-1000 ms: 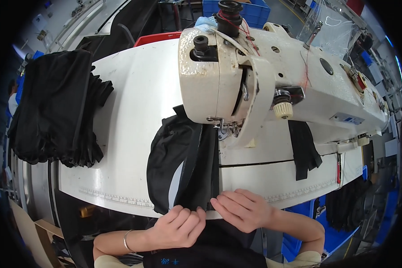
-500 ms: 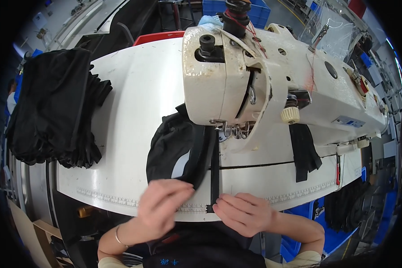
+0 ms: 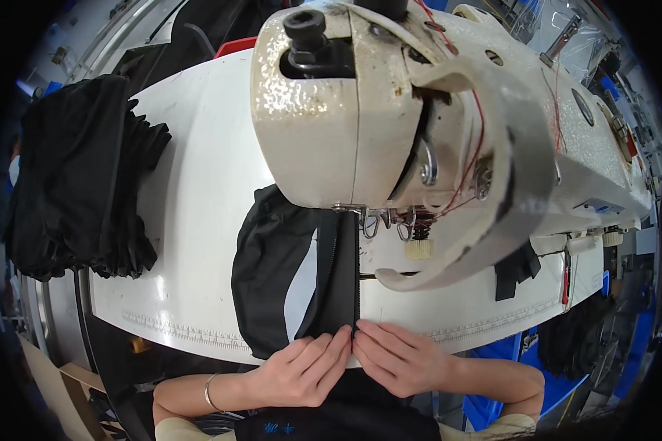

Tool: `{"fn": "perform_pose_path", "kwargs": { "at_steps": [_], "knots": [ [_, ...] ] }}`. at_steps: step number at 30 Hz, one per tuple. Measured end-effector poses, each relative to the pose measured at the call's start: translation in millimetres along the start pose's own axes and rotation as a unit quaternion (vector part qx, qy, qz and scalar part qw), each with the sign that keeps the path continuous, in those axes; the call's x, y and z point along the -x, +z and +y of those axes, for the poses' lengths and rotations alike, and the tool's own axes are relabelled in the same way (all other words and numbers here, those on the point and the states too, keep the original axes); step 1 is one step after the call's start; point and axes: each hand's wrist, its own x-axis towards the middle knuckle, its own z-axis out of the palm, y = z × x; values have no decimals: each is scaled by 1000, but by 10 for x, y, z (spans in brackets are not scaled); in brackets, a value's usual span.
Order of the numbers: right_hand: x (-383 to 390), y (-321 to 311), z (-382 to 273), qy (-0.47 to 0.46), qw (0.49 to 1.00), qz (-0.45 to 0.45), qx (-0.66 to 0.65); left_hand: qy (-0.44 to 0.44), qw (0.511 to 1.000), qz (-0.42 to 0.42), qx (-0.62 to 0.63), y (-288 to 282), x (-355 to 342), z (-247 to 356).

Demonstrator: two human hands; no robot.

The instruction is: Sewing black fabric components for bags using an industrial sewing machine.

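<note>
A black fabric piece (image 3: 272,257) with a curved light-grey panel lies under the head of a white sewing machine (image 3: 309,132). A narrow black zipper tape (image 3: 357,287) runs along its right side toward me from the presser foot area. At the near end, the fingertips of my left hand (image 3: 305,367) are pinched on the fabric edge beside the tape. My right hand (image 3: 401,358) pinches the tape's near end, with its fingertips almost touching the left ones. My fingers hide the ends of both pieces.
On the left of the white table stands a tall stack of folded black fabric (image 3: 73,176). More black strips (image 3: 516,272) lie at the right, below the machine arm. A printed ruler scale (image 3: 191,334) follows the near edge. Red thread (image 3: 467,187) hangs from the machine.
My left hand has moved right, bringing the fabric edge against the tape and up to my right hand. The fabric now lies flatter, showing more grey panel. The machine appears larger and closer.
</note>
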Motion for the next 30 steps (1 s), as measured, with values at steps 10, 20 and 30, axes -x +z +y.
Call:
{"fn": "perform_pose_path", "kwargs": {
  "at_steps": [10, 20, 30],
  "knots": [
    [17, 10, 15, -13, 1000, 4, 9, -22, 999, 0, 30, 39, -1, -12],
    [-94, -118, 141, -36, 998, -40, 45, -9, 999, 1, 49, 97, -43, -145],
    [-307, 52, 699, 127, 987, -61, -77, -31, 991, 19, 128, 274, -364, -809]
  ]
}}
